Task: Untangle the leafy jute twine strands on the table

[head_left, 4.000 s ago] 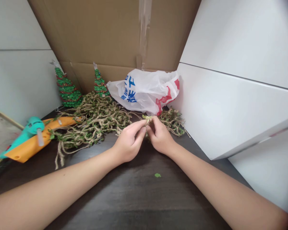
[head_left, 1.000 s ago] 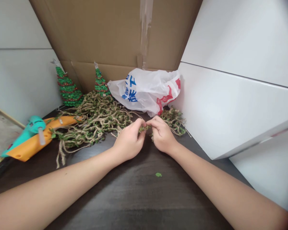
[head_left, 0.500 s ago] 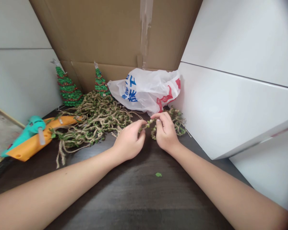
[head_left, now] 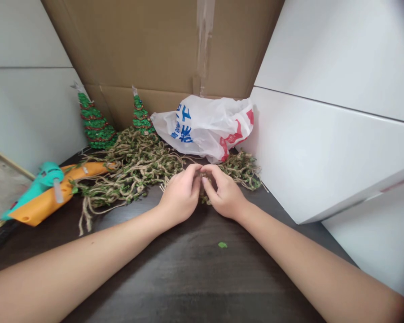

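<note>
My left hand (head_left: 181,194) and my right hand (head_left: 223,192) meet fingertip to fingertip over the dark table (head_left: 188,273). Both are closed in a pinch on a leafy twine strand (head_left: 206,197), which shows only in small part between and below the fingers. Left of my hands lies a large tangled heap of knotted twine with green leaves (head_left: 131,170). A smaller leafy twine bundle (head_left: 245,168) sits just beyond my right hand.
A white plastic bag (head_left: 205,125) lies behind my hands. Two green tree ornaments (head_left: 96,123) (head_left: 141,117) stand at the back left. A teal glue gun (head_left: 47,177) rests on an orange holder (head_left: 43,208). A loose leaf (head_left: 222,245) lies nearer me. Cardboard (head_left: 138,45) and white boxes (head_left: 340,134) enclose the table.
My right hand has moved left, so its fingertips now meet those of my left hand. The strand that spanned the gap between them is mostly hidden.
</note>
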Demonstrator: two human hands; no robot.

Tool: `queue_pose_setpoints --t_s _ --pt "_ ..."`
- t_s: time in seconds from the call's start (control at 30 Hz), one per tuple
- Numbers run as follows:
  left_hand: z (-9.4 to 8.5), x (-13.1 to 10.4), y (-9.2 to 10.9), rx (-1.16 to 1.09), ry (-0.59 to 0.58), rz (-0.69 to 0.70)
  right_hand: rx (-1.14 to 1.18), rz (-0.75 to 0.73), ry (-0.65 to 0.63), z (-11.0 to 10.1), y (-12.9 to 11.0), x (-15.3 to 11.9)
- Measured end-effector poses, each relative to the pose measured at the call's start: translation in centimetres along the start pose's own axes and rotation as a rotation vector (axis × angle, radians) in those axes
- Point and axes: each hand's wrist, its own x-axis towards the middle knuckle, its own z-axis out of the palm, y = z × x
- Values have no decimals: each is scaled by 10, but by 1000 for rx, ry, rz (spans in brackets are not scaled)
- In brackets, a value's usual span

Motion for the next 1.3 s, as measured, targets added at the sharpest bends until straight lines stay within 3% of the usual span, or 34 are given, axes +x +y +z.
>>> queue_pose_setpoints --t_s 0.17,0.33,0.57,0.7,0.93,1.1,1.3 --pt "-1 -1 0 47 71 14 -183 17 54 0 0 0" --pt "-1 -1 1 127 43 19 -273 57 78 0 3 2" --pt "-1 1 5 63 -10 37 -214 -50 -9 -1 5 1" --pt "0 1 3 81 -36 11 -116 -102 27 0 3 1" --pt "0 -1 1 130 7 -17 -188 26 119 0 3 1" --pt "-1 0 6 235 -73 -21 -167 -11 113 -2 4 2" --pt "-3 0 8 240 -77 -4 -145 -17 103 0 6 1"
